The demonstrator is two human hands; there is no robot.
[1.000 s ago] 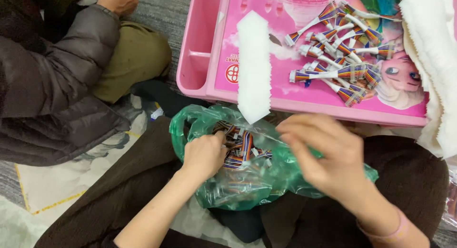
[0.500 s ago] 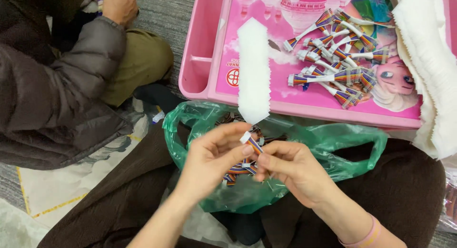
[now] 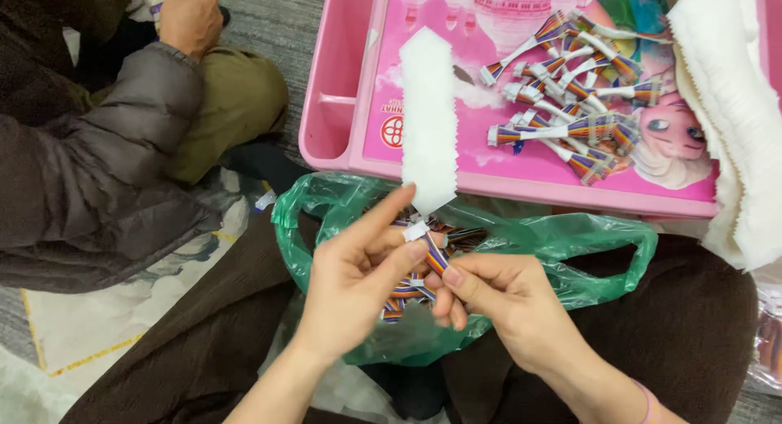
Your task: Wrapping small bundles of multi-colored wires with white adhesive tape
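Left hand (image 3: 358,285) and right hand (image 3: 497,298) both closed, pinching rainbow ribbon cable (image 3: 432,257) above green plastic bag (image 3: 562,245).

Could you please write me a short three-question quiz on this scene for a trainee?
1. True or false: both hands hold the same striped cable.
2. What does the white strip lie on: A) the pink tray, B) the floor, C) a sleeve?
3. What colour is the bag on the lap?

Key:
1. True: the left hand and right hand pinch one striped cable with a white plug.
2. A; its lower end hangs over the tray's edge.
3. Green: the green bag holds more cables.
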